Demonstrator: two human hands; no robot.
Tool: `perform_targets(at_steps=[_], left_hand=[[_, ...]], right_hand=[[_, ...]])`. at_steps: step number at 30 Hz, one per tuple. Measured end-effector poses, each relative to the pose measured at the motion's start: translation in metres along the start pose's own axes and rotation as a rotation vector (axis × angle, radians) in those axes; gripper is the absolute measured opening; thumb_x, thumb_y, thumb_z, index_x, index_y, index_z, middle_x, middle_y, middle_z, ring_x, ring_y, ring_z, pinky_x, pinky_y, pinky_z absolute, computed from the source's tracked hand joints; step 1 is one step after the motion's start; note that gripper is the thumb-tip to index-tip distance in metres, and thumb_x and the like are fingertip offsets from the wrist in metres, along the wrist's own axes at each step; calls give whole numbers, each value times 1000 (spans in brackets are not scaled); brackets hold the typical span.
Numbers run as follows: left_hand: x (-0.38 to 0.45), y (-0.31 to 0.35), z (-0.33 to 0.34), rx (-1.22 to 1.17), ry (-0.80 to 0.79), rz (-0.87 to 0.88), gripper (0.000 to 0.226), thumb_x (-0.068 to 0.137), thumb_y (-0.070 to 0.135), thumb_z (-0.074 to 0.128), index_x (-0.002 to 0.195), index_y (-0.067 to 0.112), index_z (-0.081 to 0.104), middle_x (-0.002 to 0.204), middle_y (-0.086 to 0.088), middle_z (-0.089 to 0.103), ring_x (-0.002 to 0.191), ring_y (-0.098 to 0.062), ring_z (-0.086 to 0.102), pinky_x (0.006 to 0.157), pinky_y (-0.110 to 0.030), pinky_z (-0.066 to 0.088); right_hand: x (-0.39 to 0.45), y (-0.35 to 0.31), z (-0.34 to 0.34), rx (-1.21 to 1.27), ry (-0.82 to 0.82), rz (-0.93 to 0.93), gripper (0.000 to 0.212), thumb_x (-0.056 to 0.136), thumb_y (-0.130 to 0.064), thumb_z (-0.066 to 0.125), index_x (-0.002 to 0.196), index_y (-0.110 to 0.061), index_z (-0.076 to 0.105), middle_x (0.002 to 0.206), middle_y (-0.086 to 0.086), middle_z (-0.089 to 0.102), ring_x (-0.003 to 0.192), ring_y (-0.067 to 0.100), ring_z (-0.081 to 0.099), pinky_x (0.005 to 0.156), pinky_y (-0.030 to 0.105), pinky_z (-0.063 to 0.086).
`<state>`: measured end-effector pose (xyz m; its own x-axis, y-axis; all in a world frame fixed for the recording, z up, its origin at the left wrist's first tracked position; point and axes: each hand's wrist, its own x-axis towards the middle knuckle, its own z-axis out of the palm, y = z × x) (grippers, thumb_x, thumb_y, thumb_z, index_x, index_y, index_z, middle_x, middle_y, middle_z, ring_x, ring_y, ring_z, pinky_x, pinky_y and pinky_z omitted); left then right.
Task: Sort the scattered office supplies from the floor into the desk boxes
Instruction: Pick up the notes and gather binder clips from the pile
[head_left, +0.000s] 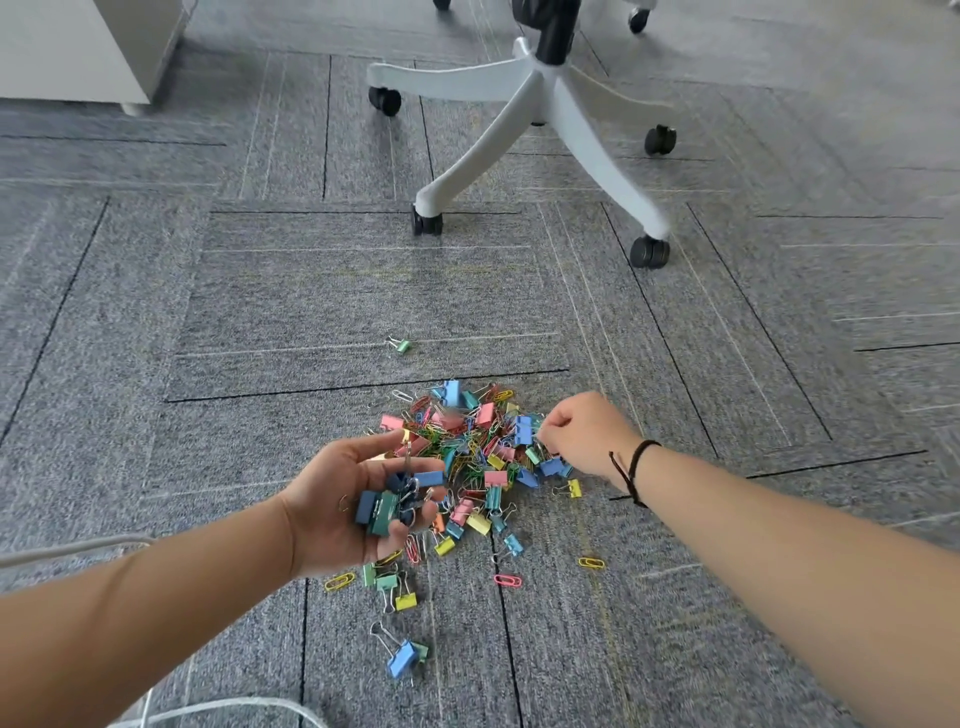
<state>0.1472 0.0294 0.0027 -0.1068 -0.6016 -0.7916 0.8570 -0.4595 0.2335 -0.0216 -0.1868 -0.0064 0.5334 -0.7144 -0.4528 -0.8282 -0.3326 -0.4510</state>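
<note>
Binder clips and paper clips (470, 457) lay heaped on grey carpet (291, 301) at lower centre. Left hand (358, 504) cupped several blue and green clips (387, 506); right hand (587, 436) pinched into the heap's right edge.

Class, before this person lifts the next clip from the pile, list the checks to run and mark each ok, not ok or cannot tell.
1. Left hand cupped palm-up, holding dark blue and teal binder clips: ok.
2. Right hand at the heap of coloured clips on grey carpet, fingers curled: ok.
3. Clip actually pinched: cannot tell.
4. Desk boxes in view: not ok.
5. Stray green binder clip apart from heap, unpicked: not ok.
</note>
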Motion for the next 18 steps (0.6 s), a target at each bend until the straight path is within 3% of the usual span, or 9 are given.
perform_targets(at_steps=[4, 8, 11, 14, 18], left_hand=[[-3, 0, -1, -6, 15, 22, 48, 93, 42, 57, 101, 0, 78, 100, -20, 72, 75, -32, 71, 45, -34, 59], [-2, 2, -1, -26, 17, 63, 53, 91, 42, 57, 115, -1, 74, 116, -24, 71, 87, -35, 73, 59, -40, 64], [-2, 3, 0, -39, 13, 80, 57, 87, 41, 58, 121, -3, 70, 125, -26, 67, 96, -37, 72, 71, -45, 64], [-3, 3, 0, -85, 27, 82, 51, 95, 38, 57, 124, -3, 63, 124, -28, 66, 107, -43, 69, 76, -50, 62], [-6, 4, 1, -82, 25, 69, 42, 97, 38, 57, 112, 0, 63, 110, -26, 68, 104, -41, 69, 69, -48, 63]], right_hand=[[-7, -13, -13, 325, 14, 1, 16, 87, -11, 65, 79, 2, 70, 66, 5, 66, 40, 7, 42, 40, 19, 36], [-21, -32, -19, 562, -151, -25, 13, 87, -11, 69, 75, -7, 69, 65, 4, 61, 45, 11, 36, 40, 22, 26], [-36, -54, -16, 597, -321, -87, 11, 88, -12, 70, 82, -2, 69, 60, 0, 58, 47, 11, 35, 42, 23, 23], [-52, -77, -8, 564, -445, -140, 19, 88, -14, 72, 90, 4, 69, 60, -1, 57, 47, 9, 38, 44, 18, 31], [-66, -97, 10, 396, -411, -229, 14, 86, -19, 75, 82, -6, 76, 62, -1, 62, 48, 2, 49, 53, 17, 42]])
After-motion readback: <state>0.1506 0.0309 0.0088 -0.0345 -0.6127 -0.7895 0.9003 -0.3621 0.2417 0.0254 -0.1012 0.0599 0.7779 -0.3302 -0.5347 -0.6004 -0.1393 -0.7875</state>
